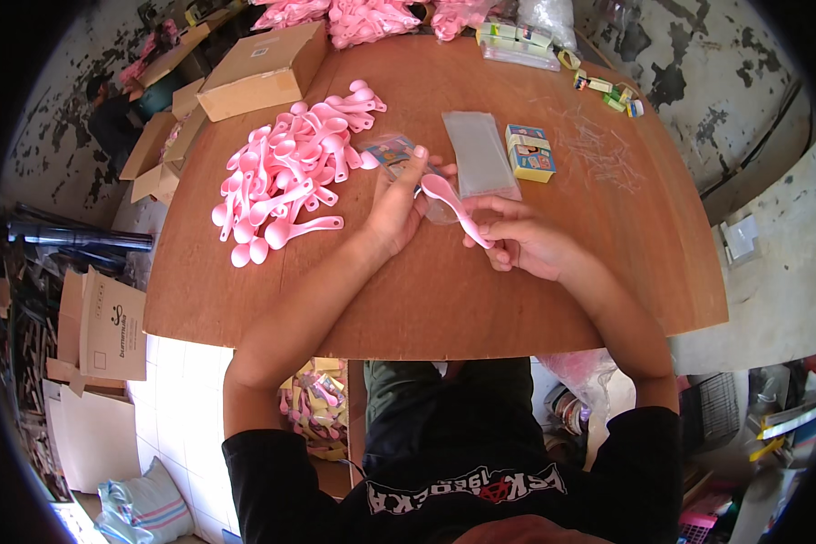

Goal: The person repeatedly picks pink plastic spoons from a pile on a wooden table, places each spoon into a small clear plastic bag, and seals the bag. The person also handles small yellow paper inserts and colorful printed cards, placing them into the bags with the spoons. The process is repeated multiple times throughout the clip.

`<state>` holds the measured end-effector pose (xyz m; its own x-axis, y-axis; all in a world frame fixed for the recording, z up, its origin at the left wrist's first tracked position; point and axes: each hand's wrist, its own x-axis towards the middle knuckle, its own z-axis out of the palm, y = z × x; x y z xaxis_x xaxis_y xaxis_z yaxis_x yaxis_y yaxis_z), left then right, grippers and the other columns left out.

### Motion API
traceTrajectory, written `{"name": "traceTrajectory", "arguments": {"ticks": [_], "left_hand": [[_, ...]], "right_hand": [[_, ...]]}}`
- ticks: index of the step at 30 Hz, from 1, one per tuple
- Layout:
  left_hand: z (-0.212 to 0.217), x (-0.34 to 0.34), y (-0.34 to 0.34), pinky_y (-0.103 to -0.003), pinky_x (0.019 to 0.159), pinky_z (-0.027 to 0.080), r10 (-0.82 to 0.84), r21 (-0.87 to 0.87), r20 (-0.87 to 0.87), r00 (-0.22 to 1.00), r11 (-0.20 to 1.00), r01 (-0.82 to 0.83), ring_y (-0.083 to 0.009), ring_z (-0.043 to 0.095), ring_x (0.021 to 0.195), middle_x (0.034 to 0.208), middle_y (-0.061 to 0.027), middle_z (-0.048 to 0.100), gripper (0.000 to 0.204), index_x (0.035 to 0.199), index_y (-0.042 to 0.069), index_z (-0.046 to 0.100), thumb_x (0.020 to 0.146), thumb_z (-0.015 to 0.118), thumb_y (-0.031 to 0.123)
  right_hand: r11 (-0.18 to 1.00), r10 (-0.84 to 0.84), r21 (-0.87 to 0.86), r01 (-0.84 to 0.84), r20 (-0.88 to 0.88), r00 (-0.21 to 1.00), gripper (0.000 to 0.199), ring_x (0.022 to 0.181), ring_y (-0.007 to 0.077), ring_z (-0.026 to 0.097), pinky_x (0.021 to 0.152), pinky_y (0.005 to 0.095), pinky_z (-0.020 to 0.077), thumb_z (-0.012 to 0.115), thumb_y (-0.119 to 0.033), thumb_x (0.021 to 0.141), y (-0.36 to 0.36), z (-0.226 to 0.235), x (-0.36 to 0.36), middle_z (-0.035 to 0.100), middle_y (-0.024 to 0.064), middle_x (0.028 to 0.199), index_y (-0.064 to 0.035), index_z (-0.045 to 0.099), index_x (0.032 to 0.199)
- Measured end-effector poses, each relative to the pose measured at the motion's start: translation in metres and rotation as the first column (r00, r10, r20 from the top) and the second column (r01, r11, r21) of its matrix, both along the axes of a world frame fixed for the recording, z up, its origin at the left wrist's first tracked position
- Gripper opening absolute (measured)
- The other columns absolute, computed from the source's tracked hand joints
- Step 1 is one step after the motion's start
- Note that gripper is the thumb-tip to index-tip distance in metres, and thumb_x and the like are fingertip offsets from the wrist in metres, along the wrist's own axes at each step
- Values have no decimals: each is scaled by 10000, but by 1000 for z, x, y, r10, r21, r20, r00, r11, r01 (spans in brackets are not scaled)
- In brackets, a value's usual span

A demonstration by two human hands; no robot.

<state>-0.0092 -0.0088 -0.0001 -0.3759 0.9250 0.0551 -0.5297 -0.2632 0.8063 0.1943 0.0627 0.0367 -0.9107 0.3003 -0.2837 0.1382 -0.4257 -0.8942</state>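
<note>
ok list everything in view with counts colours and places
table: one, brown, centre
held spoon: one, pink, right fingers
loose spoons: many, pink, table's left
packet: one, clear with print, left hand
bag stack: one, clear, centre
card stack: one, blue and yellow, right of bags
strips: many, clear, table's right
closed box: one, brown, table's far left
bundles: several, pink, far edge
cartons: several, brown, left
packs: many, pink and yellow, under table
person: one, dark clothes, far left
clutter: uncountable, mixed, both sides
shirt: one, black, bottom
left hand: one, bare, centre
right hand: one, bare, centre
</note>
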Motion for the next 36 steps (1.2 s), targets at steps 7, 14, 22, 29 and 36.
{"name": "traceTrajectory", "arguments": {"ticks": [7, 14, 22, 29, 36], "left_hand": [[-1, 5, -3, -435, 893, 541, -96, 36, -3, 995, 995, 96, -275, 637, 999, 1036, -140, 625, 438, 1096, 8, 542, 934, 607, 410], [2, 6, -5, -416, 872, 548, -134, 4, 114, 984, 991, 134, -252, 628, 991, 1015, -116, 604, 355, 1062, 13, 517, 933, 635, 322], [2, 8, -6, -450, 911, 536, -126, 16, 19, 992, 992, 126, -274, 605, 1077, 1136, -137, 577, 324, 1119, 16, 489, 920, 641, 222], [12, 14, -11, -448, 913, 529, -299, 36, -4, 954, 954, 299, -288, 600, 1086, 1160, -149, 559, 398, 1208, 50, 456, 955, 588, 329], [10, 10, -7, -456, 953, 473, -227, -28, 239, 944, 970, 241, -297, 576, 1055, 1172, -148, 526, 536, 1336, 88, 341, 984, 462, 473]], "right_hand": [[996, -91, 3, 92, -118, 989, 567, 584, 108, 566, 553, 270, 473, 629, -114, 907, -9, 6, -2, 649, 159, 933, -113, 380, 1416], [999, -40, 5, 41, -121, 992, 543, 634, 136, 626, 622, 313, 550, 615, -118, 913, -5, 3, -1, 654, 160, 943, -127, 393, 1408], [967, -212, 125, 221, -85, 974, 482, 660, 154, 648, 636, 325, 580, 653, -141, 911, -9, -2, -3, 658, 150, 978, -73, 451, 1343], [918, -247, 287, 274, -127, 961, 272, 596, 154, 656, 527, 289, 569, 629, -145, 931, -13, 9, -3, 663, 136, 927, -11, 593, 1166], [412, -460, 635, 654, -475, 750, 180, 489, 75, 554, 425, 219, 421, 618, -144, 933, 5, 82, 0, 612, 16, 688, 9, 671, 1012]]}}
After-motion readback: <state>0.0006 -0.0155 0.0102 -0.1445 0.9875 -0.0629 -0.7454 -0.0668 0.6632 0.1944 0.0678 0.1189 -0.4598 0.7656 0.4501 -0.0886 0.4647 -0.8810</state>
